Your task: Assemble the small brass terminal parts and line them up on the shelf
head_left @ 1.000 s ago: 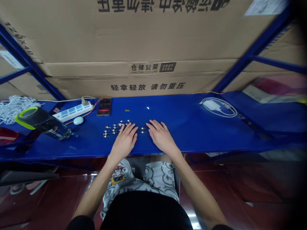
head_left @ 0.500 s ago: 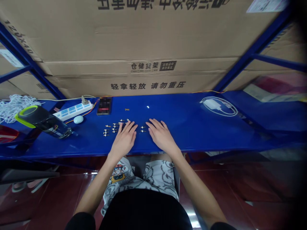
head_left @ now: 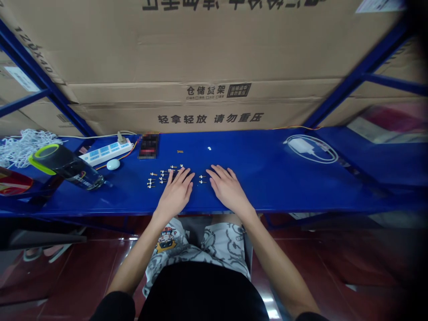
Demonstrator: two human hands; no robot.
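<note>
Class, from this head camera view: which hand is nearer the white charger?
The right hand is nearer the white charger, lying down and left of it; the left hand is farther left, past the right hand.

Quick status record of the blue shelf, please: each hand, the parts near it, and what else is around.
left hand: open, flat on the shelf, holding nothing, fingertips among small metal parts
right hand: open, flat, holding nothing, nearest two small parts
surface: blue steel shelf
also present: power strip, bottle
</note>
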